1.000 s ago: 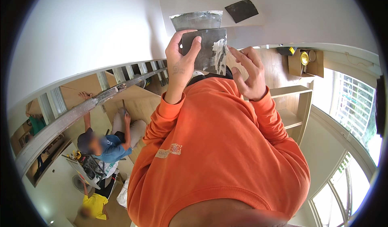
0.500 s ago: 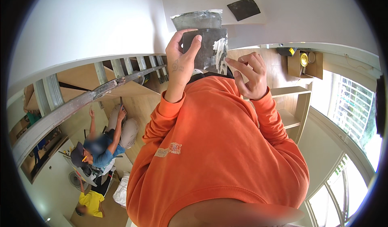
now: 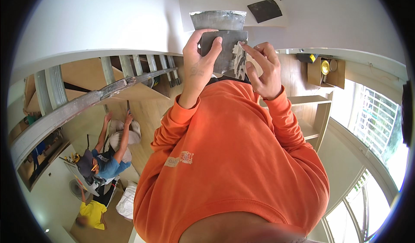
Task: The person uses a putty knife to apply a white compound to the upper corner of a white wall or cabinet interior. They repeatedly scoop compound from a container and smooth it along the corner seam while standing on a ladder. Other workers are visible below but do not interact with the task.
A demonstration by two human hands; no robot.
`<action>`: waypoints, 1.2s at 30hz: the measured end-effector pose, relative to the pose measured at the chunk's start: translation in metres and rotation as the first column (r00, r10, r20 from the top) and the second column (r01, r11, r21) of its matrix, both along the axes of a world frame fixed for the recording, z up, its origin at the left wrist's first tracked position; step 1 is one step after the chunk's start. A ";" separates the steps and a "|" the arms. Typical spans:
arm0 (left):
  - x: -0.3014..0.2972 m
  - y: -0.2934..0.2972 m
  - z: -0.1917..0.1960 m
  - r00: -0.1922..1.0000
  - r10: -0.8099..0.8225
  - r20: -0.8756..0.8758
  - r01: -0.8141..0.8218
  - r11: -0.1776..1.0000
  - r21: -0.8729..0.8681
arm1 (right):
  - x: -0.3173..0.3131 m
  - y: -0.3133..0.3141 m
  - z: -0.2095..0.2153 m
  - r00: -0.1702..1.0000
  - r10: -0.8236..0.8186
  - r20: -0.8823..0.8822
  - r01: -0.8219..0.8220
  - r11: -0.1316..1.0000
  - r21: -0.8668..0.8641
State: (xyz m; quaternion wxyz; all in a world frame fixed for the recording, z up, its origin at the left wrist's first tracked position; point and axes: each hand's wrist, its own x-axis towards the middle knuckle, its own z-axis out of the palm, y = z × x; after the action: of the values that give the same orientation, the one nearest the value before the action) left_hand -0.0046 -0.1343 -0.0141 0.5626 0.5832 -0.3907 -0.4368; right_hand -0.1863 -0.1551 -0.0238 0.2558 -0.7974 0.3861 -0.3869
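Plaster work high up beside the stair rail

The left hand (image 3: 199, 65) clamps a dark plaster board (image 3: 222, 48) against the white wall (image 3: 108, 18); the right hand (image 3: 263, 68) pinches a filler-smeared scraper blade (image 3: 239, 61) on it. I reckon wet filler could drop on the 2 people (image 3: 101, 165) below.

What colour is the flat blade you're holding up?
Dark grey blade, smeared with whitish filler; clearest in the head view.
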 end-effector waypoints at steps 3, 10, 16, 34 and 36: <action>0.002 -0.001 0.003 0.999 0.000 0.046 0.001 1.000 -0.015 | 0.002 0.000 -0.004 1.000 0.019 0.012 -0.019 1.000 -0.015; 0.004 -0.002 0.003 0.999 0.005 0.039 -0.005 1.000 -0.008 | 0.003 0.006 -0.008 0.999 0.041 0.032 -0.042 0.999 0.029; 0.005 -0.004 -0.003 0.999 0.023 0.033 -0.023 1.000 -0.005 | -0.001 0.012 -0.011 0.998 0.062 0.033 -0.064 0.996 0.061; 0.002 0.002 -0.002 0.978 0.037 0.207 -0.034 0.999 -0.020 | -0.007 -0.006 -0.012 0.982 0.011 0.188 -0.051 0.977 0.209; 0.001 0.003 0.000 0.985 0.031 0.172 -0.028 0.999 -0.020 | -0.005 -0.005 -0.012 0.986 0.013 0.168 -0.044 0.983 0.178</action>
State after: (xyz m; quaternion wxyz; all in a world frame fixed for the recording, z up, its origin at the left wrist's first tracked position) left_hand -0.0035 -0.1317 -0.0139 0.5383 0.6195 -0.4329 -0.3728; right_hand -0.1914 -0.1604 -0.0363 0.3641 -0.7412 0.3855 -0.4116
